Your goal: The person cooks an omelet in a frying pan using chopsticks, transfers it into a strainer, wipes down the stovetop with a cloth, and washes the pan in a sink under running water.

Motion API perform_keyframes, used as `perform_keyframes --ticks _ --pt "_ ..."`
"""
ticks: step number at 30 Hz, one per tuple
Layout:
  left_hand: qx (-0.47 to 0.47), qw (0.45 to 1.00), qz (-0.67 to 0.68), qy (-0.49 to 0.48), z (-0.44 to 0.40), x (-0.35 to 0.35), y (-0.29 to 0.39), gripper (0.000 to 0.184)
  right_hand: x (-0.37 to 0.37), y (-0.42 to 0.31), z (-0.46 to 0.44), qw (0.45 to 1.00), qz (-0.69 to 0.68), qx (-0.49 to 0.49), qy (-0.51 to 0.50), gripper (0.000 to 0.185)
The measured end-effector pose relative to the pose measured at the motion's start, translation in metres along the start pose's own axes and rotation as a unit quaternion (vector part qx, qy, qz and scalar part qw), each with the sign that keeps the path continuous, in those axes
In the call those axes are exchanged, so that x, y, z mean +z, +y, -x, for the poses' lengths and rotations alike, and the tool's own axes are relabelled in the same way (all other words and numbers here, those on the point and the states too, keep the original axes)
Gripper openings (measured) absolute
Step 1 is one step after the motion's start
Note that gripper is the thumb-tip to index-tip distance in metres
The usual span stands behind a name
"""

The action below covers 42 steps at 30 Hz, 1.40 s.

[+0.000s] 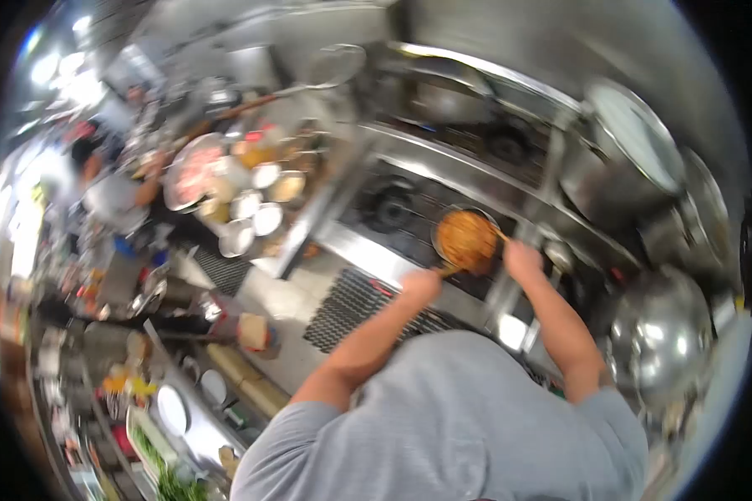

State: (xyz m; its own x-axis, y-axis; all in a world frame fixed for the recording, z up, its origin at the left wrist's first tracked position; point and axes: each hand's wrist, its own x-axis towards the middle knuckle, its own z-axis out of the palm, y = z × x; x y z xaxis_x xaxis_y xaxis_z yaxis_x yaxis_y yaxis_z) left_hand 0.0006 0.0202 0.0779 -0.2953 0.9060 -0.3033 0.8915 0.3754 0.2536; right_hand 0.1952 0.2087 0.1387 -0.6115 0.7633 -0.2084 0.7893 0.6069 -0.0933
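A round pan full of orange-red, saucy food sits over the front of the stove. My left hand is closed at the pan's near left side, around what looks like its short handle. On the right side of the pan my right hand is closed around a thin handle that reaches the food, apparently a stirring utensil. Blur hides its head and kind.
An empty-looking burner lies left of the pan, and a large pot stands behind. A tall lidded stockpot and a big metal bowl are at right. Several ingredient containers stand left. Another person works farther left.
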Motion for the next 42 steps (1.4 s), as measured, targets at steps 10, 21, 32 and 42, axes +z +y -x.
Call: perform_keyframes --ticks 10,21,32,42 --pt "0.020 0.997 -0.069 0.032 0.028 -0.061 -0.030 0.027 -0.010 0.005 0.035 0.999 0.035 0.000 -0.037 0.016" --pt "0.010 0.999 0.025 0.034 0.033 -0.043 0.015 0.024 -0.005 -0.006 0.014 0.999 -0.030 0.017 0.035 0.021" --pt "0.012 0.999 -0.036 0.015 0.038 -0.046 -0.009 0.026 0.008 -0.003 0.027 0.999 -0.014 0.036 -0.016 0.023" --pt "0.013 0.998 -0.041 0.055 0.059 -0.089 0.003 0.023 -0.050 -0.013 0.054 0.997 0.039 0.029 -0.055 0.019"
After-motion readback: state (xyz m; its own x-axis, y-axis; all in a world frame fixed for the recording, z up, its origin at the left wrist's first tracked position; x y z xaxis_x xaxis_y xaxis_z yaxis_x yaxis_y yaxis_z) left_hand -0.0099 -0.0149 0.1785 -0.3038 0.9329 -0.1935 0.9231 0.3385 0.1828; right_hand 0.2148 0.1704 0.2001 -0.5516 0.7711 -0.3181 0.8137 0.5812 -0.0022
